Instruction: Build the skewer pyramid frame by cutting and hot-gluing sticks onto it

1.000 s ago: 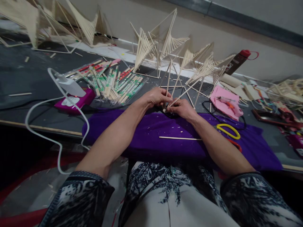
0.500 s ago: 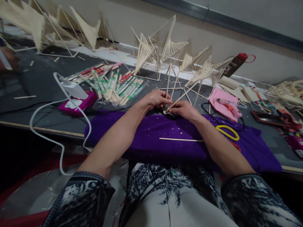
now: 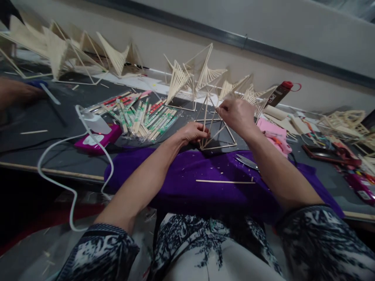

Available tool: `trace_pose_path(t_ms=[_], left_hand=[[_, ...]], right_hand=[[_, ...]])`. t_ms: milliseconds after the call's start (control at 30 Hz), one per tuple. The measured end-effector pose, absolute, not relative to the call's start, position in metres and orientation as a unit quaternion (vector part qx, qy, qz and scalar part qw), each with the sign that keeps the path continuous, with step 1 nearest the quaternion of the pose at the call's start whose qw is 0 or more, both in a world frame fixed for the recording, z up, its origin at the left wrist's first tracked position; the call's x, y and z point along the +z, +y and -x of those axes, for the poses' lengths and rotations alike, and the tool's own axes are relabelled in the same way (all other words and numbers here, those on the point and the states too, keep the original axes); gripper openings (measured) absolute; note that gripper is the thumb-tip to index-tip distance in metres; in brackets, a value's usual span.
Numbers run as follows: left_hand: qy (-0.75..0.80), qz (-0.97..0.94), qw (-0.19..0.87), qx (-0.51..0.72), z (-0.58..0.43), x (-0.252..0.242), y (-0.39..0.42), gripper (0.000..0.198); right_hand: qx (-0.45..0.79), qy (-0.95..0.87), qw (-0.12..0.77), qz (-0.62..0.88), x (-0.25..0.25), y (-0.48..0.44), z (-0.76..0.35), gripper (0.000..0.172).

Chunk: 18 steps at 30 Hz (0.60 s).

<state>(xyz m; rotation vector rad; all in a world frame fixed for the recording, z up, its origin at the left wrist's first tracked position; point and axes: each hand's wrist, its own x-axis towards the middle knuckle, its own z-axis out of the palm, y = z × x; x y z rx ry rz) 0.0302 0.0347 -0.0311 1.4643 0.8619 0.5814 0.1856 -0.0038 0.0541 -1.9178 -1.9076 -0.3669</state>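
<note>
A small frame of thin wooden sticks [image 3: 219,147] stands on the dark table at the edge of the purple cloth. My left hand [image 3: 193,132] is closed on it, thumb and fingers pinching the sticks just above its near left corner. My right hand [image 3: 238,114] is raised over the frame's right side, its fingers pressed together; what lies between the fingertips is too small to make out. One loose wooden stick [image 3: 224,181] rests on the purple cloth [image 3: 175,191]. Scissors [image 3: 246,161] lie beneath my right forearm, which hides their handles.
Packets of green- and red-wrapped sticks [image 3: 146,117] lie left of my hands. A magenta power strip [image 3: 98,140] carries a white plug and cable. Finished stick models [image 3: 178,84] line the wall, near a dark glue bottle [image 3: 279,93]. Another person's hand [image 3: 17,93] shows at far left.
My right hand has moved up and away from the frame's lower corner, while my left stays there. The view has tilted, and the scissors' blades now show. The other person's hand has come further in.
</note>
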Motion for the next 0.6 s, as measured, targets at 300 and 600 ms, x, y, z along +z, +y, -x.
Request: trace_pose_path(t_ms=[300, 600], left_hand=[[0.371, -0.646, 0.62, 0.246, -0.031, -0.033, 0.038, 0.013], [0.413, -0.692, 0.543, 0.236, -0.01, -0.006, 0.031, 0.014]], right_hand=[[-0.154, -0.664, 0.183, 0.709, 0.052, 0.015, -0.172, 0.033], [-0.088, -0.672, 0.207, 0.706, 0.047, 0.028, -0.174, 0.024]])
